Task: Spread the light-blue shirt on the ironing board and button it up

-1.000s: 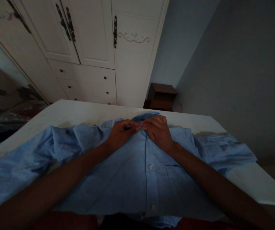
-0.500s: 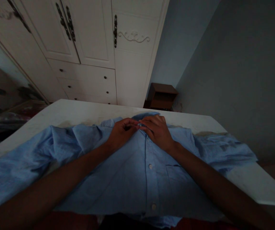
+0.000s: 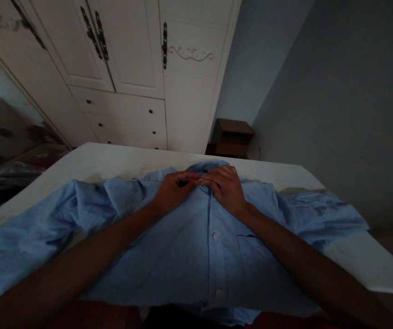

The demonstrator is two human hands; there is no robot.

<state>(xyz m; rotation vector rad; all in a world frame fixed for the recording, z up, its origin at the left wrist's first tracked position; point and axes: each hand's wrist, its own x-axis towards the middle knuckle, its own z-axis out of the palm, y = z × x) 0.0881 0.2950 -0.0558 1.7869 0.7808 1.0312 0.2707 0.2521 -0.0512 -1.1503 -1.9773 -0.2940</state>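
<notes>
A light blue button-up shirt lies front side up on a white table, sleeves spread to both sides. Both my hands meet at the top of its button placket, just below the collar. My left hand pinches the left edge of the placket with curled fingers. My right hand pinches the right edge against it, fingertips touching the left hand's. Two white buttons show lower down the placket, and a chest pocket sits to its right.
A white wardrobe with dark handles and drawers stands behind the table. A small brown wooden stand sits in the corner by the grey-blue wall. A dark patterned bed cover lies at the left. The room is dim.
Almost nothing has moved; my fingers have shifted slightly at the shirt's top placket and both hands stay pinched there.
</notes>
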